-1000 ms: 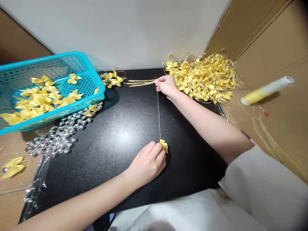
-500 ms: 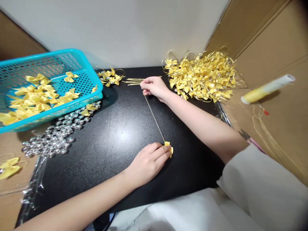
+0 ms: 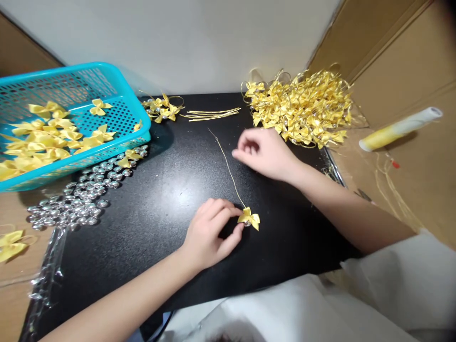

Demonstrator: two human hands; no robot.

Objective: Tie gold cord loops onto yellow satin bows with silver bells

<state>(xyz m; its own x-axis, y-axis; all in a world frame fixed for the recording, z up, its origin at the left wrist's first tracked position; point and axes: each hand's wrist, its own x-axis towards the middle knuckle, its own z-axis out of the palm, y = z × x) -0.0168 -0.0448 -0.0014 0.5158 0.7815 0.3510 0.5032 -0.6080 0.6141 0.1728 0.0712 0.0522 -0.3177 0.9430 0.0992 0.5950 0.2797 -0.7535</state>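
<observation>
A yellow ribbon bow point(image 3: 250, 218) with a silver bell partly visible under it lies on the black table. My left hand point(image 3: 212, 232) touches the bow's left side, thumb and fingertips around its edge. From the bow a thin gold cord point(image 3: 230, 171) runs up and left across the tabletop, its far end loose. To the right of the cord, my right hand point(image 3: 265, 152) hovers with curled fingers; thumb and index are apart and nothing shows between them. Gold strips point(image 3: 212, 114) lie in a small bundle near the back edge.
A turquoise basket point(image 3: 137, 111) of yellow bows stands at the left, silver bells point(image 3: 76, 204) beside it. A large heap of corded bows point(image 3: 302, 107) is at the back right, a smaller cluster point(image 3: 162, 108) at the back. A yellow-white tube point(image 3: 401, 128) lies far right.
My right hand has let go of the cord and moved right and toward me. The cord now lies slack. My left fingers have shifted, leaving more of the bow uncovered.
</observation>
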